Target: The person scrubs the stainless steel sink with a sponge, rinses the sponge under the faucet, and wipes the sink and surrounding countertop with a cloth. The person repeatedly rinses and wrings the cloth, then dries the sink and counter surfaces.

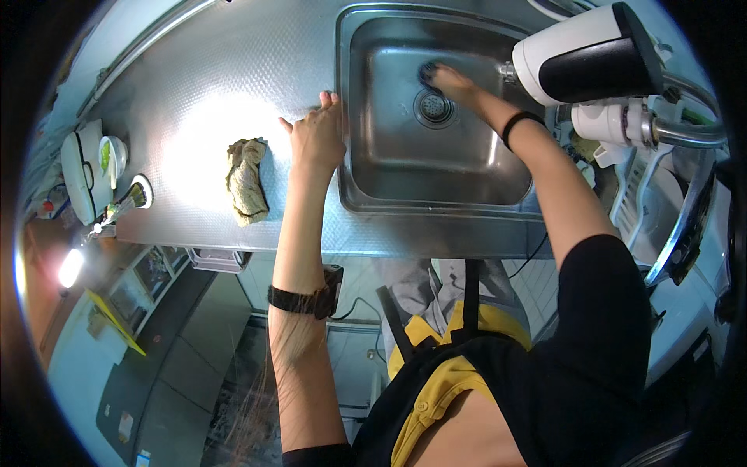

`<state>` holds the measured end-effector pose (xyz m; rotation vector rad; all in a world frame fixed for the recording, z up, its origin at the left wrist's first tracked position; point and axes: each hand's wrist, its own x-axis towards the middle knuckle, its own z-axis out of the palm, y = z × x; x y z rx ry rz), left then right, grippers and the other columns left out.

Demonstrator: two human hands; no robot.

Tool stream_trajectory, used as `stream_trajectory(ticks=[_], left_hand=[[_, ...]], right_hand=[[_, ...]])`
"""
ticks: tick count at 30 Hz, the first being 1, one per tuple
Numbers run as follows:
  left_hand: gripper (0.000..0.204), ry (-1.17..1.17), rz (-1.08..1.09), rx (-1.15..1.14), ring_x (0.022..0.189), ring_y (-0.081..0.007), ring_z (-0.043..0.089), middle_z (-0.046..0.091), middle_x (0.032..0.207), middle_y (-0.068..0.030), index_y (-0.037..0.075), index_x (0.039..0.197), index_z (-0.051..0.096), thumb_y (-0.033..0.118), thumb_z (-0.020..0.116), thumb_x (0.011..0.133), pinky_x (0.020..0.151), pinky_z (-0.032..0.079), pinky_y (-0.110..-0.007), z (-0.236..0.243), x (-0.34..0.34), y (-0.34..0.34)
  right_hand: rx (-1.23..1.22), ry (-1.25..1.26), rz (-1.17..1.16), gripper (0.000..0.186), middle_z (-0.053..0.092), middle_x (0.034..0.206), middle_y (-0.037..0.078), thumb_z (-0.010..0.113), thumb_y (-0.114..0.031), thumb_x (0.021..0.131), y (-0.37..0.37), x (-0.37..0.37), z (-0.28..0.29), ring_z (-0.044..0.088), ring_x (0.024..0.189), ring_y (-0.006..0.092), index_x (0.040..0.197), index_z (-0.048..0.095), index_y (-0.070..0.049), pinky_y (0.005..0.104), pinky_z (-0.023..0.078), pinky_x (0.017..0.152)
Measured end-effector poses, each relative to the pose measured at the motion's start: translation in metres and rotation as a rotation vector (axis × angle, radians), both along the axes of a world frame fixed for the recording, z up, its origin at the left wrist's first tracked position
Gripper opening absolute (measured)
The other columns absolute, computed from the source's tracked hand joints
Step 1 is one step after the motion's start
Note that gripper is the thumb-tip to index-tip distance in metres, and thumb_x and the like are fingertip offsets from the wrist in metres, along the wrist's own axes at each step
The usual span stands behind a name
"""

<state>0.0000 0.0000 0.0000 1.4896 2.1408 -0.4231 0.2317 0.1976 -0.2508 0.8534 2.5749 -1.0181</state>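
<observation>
A stainless steel sink is set into the metal counter. Inside its basin my right hand reaches down, fingers closed around a small round dark blue thing, perhaps a scrubber; my hand partly covers it. Just below that hand sits the round metal drain strainer. My left hand rests by the sink's left rim, fingers apart, with nothing seen in it. To its left a crumpled beige, patterned cloth lies on the counter.
A white and black faucet-mounted unit overhangs the sink's right side. Beyond my right arm stand a white rack and dishes. At far left are a white bin-like container, a white bowl and a bright lamp.
</observation>
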Motion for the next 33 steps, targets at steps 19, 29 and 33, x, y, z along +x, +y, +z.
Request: stream_trajectory(ticks=[19, 29, 33], left_hand=[[0.054, 0.051, 0.026, 0.003, 0.113, -0.0286, 0.063, 0.045, 0.147, 0.0006, 0.019, 0.143, 0.043, 0.004, 0.045, 0.092, 0.108, 0.022, -0.072, -0.011, 0.003, -0.002], [0.054, 0.068, -0.015, 0.189, 0.109, -0.0338, 0.063, 0.053, 0.14, -0.0077, 0.021, 0.143, 0.043, 0.007, 0.048, 0.091, 0.104, 0.024, -0.075, -0.012, 0.001, -0.009], [0.053, 0.069, -0.016, 0.162, 0.108, -0.0326, 0.064, 0.051, 0.142, -0.005, 0.02, 0.143, 0.043, 0.005, 0.045, 0.092, 0.104, 0.023, -0.076, -0.019, 0.001, -0.009]], right_hand=[[0.392, 0.121, 0.127, 0.015, 0.065, 0.09, 0.025, 0.057, 0.002, 0.075, -0.009, 0.095, 0.02, 0.063, 0.087, 0.0391, 0.084, 0.068, 0.0, 0.046, 0.052, 0.075], [0.047, -0.123, -0.053, 0.026, 0.067, 0.102, 0.023, 0.067, 0.003, 0.071, -0.077, 0.037, 0.049, 0.064, 0.101, 0.0375, 0.097, 0.07, 0.0, 0.0426, 0.05, 0.089], [0.204, -0.178, -0.134, 0.043, 0.061, 0.123, 0.021, 0.066, 0.001, 0.074, -0.025, -0.034, 0.044, 0.057, 0.116, 0.0338, 0.116, 0.066, -0.005, 0.0401, 0.048, 0.096]])
